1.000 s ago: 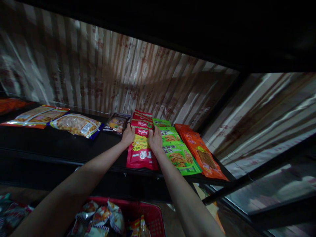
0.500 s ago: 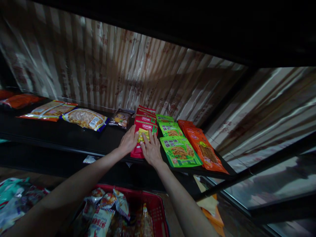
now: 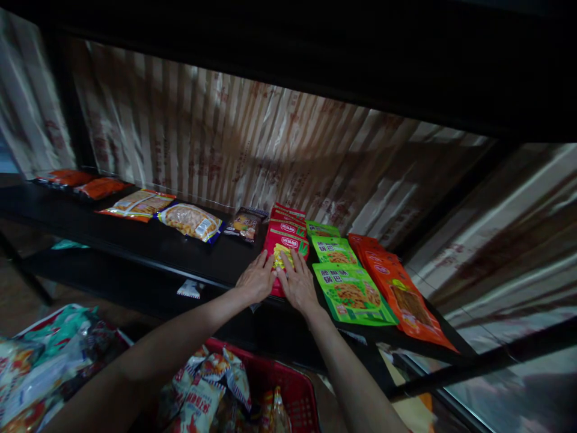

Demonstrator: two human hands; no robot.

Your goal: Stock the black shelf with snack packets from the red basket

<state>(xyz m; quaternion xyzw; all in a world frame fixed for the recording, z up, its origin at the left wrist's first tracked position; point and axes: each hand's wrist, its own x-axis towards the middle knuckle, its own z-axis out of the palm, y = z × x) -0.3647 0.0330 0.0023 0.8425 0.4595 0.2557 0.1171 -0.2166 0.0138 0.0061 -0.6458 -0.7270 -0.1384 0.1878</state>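
Note:
Both hands rest on the front red snack packet (image 3: 282, 255) of an overlapping row on the black shelf (image 3: 198, 260). My left hand (image 3: 257, 278) lies along its left side, fingers stretched forward. My right hand (image 3: 297, 282) presses flat on its right part, fingers spread, fingertips by the yellow print. The two hands nearly meet over the lower part of the packet and hide much of it. Just right of the row lie green snack packets (image 3: 354, 293), one overlapping another. A dark brown snack packet (image 3: 246, 224) sits to the left.
Orange packets (image 3: 410, 304) lie at the shelf's right end. Farther left are a blue-edged snack bag (image 3: 192, 221), a yellow-orange bag (image 3: 137, 204) and dark orange packets (image 3: 101, 187). Below stands a red basket (image 3: 295, 385) with packaged snacks. A black shelf board (image 3: 288, 54) hangs overhead.
The view has swung left, so the shelf goods appear farther right and lower. Both hands stay on the front red packet, the left drawn slightly nearer the front edge.

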